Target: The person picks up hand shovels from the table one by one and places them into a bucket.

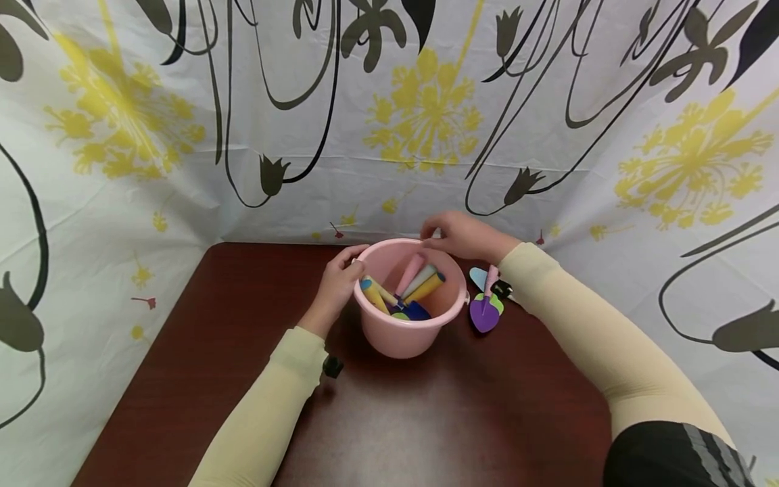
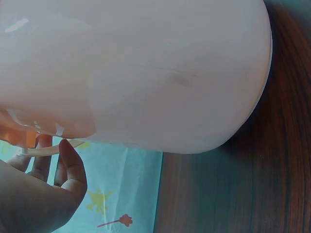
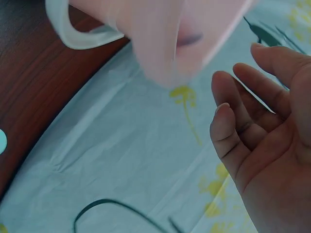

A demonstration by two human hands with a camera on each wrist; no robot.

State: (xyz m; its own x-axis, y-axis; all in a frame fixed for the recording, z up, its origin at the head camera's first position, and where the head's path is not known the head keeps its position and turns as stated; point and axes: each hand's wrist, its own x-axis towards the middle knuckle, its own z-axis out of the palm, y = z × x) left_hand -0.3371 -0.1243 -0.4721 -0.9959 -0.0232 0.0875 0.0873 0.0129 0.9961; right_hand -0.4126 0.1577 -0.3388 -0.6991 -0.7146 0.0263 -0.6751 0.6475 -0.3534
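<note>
A pink bucket [image 1: 398,341] stands on the table, with several toy garden tools inside. Among them are a pink handle [image 1: 410,272], a yellow handle [image 1: 426,289], another yellow handle with a blue end [image 1: 373,295] and a dark blue blade [image 1: 416,311]. My left hand [image 1: 331,289] holds the bucket at its left rim; the left wrist view shows its curled fingers at the pale bucket handle [image 2: 41,152]. Over the back right rim hovers my right hand [image 1: 464,234], its fingers loosely bent. The right wrist view shows nothing in that hand, apart from the bucket.
Right of the bucket, on the dark wooden table [image 1: 462,419], lies a purple toy shovel [image 1: 484,314] with a pink handle. Green and light blue pieces lie under it, partly hidden by my right wrist. A patterned white cloth [image 1: 341,128] hangs behind the table.
</note>
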